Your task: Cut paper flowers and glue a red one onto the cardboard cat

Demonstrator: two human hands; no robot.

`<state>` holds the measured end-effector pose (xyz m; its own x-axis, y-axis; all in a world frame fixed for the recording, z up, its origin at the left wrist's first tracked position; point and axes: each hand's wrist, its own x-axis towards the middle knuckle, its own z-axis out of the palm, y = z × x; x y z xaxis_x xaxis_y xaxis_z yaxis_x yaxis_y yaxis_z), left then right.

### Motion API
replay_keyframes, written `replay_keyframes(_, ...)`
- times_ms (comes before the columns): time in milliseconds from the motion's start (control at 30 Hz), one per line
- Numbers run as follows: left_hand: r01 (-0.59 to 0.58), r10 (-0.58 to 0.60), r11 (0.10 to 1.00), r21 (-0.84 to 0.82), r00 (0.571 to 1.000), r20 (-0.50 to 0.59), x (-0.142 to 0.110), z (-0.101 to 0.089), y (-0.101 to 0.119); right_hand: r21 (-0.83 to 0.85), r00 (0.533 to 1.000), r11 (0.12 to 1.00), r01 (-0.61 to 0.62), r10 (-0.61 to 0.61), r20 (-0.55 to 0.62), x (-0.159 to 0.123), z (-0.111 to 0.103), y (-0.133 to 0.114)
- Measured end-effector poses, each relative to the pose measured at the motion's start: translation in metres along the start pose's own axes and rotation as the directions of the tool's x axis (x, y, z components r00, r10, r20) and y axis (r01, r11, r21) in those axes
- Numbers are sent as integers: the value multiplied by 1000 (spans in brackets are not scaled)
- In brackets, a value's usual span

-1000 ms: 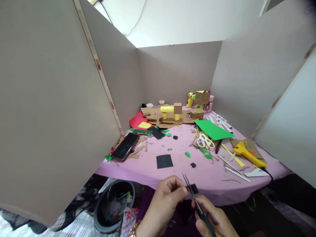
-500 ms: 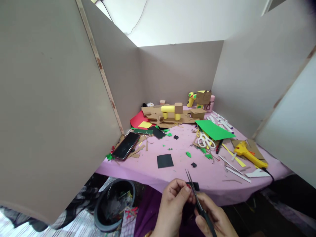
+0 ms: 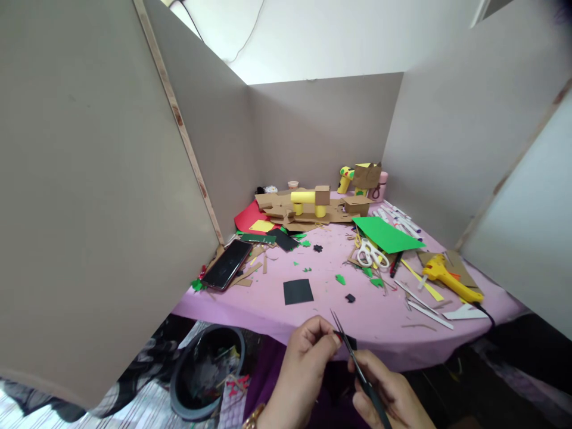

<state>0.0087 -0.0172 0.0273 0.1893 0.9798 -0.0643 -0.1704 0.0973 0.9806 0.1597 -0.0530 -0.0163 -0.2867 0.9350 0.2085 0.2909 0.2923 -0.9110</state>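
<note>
My left hand (image 3: 306,351) pinches a small black paper piece (image 3: 351,342) between thumb and fingers, just below the table's near edge. My right hand (image 3: 386,396) is wrapped round the handles of dark scissors (image 3: 353,360), whose thin blades point up and away and meet the paper piece. A black paper square (image 3: 297,291) lies on the pink table (image 3: 268,304) beyond my hands, with a smaller black scrap (image 3: 350,298) to its right.
White scissors (image 3: 370,254), green paper (image 3: 386,234), a yellow glue gun (image 3: 444,276), a phone (image 3: 226,264) and a cardboard model (image 3: 308,205) lie on the table. A bin (image 3: 206,370) stands at lower left. Grey partition boards (image 3: 93,190) surround the table.
My hands shifted slightly right and then back left; the scissor blades stayed at the black piece, which shows less beside my left fingers now.
</note>
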Motion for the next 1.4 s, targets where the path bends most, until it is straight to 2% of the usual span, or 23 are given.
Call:
replay_keyframes(167, 14, -15, 1000, 19, 997, 72, 8, -6, 0, -26, 1000, 1000, 5, -5, 4, 2, -5, -3)
replay_keyframes(300, 18, -22, 999, 35, 992, 122, 16, -8, 4, -28, 994, 999, -20, 23, 109, 7, -9, -4)
replay_keyframes(367, 26, -31, 999, 36, 989, 146, 20, -7, 5, -27, 992, 1000, -13, 17, 124, 10, -12, -3)
replay_keyframes(533, 46, -43, 999, -14, 986, 158, 33, -4, 3, -52, 997, 998, -41, 44, 69, 15, -15, 2)
replay_keyframes(700, 116, -114, 993, -9, 982, 154, 55, -4, -7, -25, 996, 996, -88, 88, 29, 26, -18, 9)
replay_keyframes(900, 156, -153, 988, -1, 971, 184, 83, -6, -20, -39, 988, 988, -148, 149, 33, 43, -26, 24)
replay_keyframes(1133, 177, -165, 984, -35, 961, 220, 98, -5, -30, -14, 985, 985, -171, 171, -2, 51, -27, 32)
replay_keyframes(1267, 188, -174, 981, -50, 963, 207, 100, -6, -35, 60, 984, 983, -172, 174, -40, 52, -25, 41)
replay_keyframes(1400, 161, -151, 986, -49, 975, 166, 94, -4, -35, 236, 958, 942, -237, 268, -108, 56, -26, 48)
